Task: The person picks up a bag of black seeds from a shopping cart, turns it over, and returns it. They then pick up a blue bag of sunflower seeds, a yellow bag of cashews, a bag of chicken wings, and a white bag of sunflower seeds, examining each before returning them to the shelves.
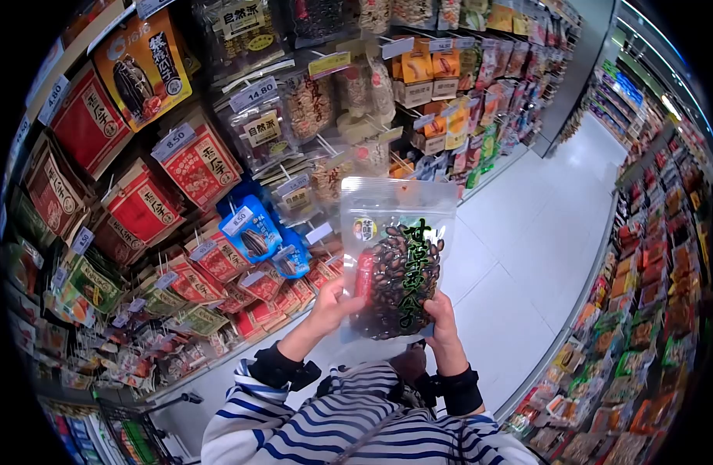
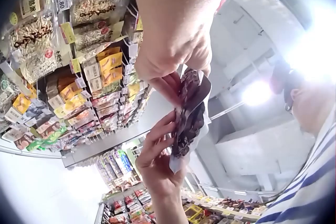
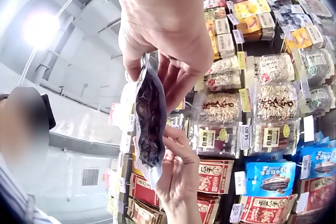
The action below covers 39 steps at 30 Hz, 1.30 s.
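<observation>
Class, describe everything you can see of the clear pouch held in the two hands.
The pouch looks like clear, glossy plastic, filled with shiny dark seeds below a see-through band at the top. Dark green lettering runs down its front, with a small round logo at upper left and a red strip beneath that. No tear shows. Held up in the aisle, front towards the head camera, it bulges in the wrist views. The left hand and right hand grip its lower sides.
</observation>
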Tool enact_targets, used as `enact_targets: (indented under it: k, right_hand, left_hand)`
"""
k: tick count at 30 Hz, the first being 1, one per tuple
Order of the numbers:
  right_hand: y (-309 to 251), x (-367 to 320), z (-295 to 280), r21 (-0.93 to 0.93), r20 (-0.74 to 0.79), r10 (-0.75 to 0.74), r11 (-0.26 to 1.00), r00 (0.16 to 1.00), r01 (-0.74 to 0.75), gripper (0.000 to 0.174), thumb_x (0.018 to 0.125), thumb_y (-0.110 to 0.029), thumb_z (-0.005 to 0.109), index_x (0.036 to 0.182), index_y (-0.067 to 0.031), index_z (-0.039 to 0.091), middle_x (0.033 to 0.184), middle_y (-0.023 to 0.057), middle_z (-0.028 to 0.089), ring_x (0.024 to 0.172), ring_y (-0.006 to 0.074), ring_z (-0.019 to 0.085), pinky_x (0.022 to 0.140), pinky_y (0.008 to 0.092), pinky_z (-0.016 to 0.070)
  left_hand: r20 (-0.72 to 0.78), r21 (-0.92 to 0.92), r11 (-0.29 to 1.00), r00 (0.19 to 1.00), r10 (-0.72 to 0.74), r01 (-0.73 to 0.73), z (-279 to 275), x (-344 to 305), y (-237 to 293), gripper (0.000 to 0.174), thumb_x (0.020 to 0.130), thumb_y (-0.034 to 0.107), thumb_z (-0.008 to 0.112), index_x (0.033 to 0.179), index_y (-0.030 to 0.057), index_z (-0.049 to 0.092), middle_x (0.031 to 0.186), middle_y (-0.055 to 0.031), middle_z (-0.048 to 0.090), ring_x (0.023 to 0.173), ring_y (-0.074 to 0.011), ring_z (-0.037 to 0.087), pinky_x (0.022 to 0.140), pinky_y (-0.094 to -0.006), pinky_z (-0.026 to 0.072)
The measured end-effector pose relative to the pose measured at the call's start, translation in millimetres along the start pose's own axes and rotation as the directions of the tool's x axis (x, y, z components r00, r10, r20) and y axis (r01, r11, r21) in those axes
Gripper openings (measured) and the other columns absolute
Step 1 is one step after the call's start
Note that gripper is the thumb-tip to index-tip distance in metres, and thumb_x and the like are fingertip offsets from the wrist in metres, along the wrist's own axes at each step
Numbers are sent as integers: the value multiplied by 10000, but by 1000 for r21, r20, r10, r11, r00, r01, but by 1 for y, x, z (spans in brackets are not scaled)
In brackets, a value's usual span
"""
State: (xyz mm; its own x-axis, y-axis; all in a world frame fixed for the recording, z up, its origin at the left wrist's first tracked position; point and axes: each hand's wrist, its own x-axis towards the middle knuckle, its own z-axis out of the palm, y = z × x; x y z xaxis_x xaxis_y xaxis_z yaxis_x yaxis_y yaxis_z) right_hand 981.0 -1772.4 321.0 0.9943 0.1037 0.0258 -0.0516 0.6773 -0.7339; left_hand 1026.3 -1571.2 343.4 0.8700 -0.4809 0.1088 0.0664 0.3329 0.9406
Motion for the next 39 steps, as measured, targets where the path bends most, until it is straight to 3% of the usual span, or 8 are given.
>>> enact_targets:
  k: [6,10,16,27,28,37,38,39]
  right_hand:
    - [-34,69,-34,-62,66,22,998,998,-18,437,715,-146,526,1084,74,447,1007,127,541,906,192,534,810,303,421]
    - [-62,119,-81,-102,110,83,992,990,-72,532,719,-254,566,1100,83,410,1046,140,520,930,213,530,818,320,427]
    - [-118,179,-129,-48,178,96,995,979,-89,476,718,-178,553,1097,77,418,1020,137,532,899,210,543,798,315,439]
    - [-116,247,-157,-82,272,314,949,910,-304,584,696,-273,636,1130,41,403,1051,105,517,931,206,523,817,329,427]
    - [-111,252,-155,-88,270,329,944,905,-317,576,696,-268,640,1127,36,408,1046,100,520,930,203,523,817,327,426]
    - [-79,306,-142,-275,371,384,915,846,-295,524,684,-214,674,1082,43,450,1002,86,551,890,168,536,791,296,426]
    - [-77,315,-133,-251,394,341,933,854,-256,409,692,-127,658,1041,11,495,869,44,583,676,95,540,550,196,419]
    - [-76,322,-122,-256,409,314,941,857,-223,411,689,-125,661,1040,13,496,882,48,582,696,98,540,560,197,416]
  left_hand:
    - [-104,116,993,994,26,-13,1,63,-18,347,713,84,586,1049,33,518,980,-8,521,886,-82,477,801,-241,382]
    - [-146,35,999,989,29,-24,20,117,-25,390,740,129,603,1094,20,480,1043,-33,506,947,-101,461,826,-249,376]
    - [-164,57,997,985,57,-49,54,195,-32,481,769,145,591,1186,15,390,1126,-49,466,1017,-119,440,882,-279,354]
    - [-408,13,1000,913,12,-8,51,227,-56,478,758,107,580,1181,1,383,1013,-35,519,837,-62,515,711,-191,421]
    - [-452,51,997,889,72,-55,49,227,-57,333,795,94,560,1099,14,451,941,-19,543,802,-58,523,685,-197,431]
    - [-435,190,972,876,209,-138,3,221,-43,302,770,90,593,1040,17,480,911,-9,539,783,-49,508,652,-193,418]
    - [-414,196,965,878,240,-172,-1,222,-35,322,764,94,601,1052,15,478,921,-12,538,791,-53,508,660,-197,419]
    - [-423,266,955,875,236,-129,-7,219,-30,351,752,101,617,1061,10,476,928,-19,537,805,-58,508,675,-204,420]
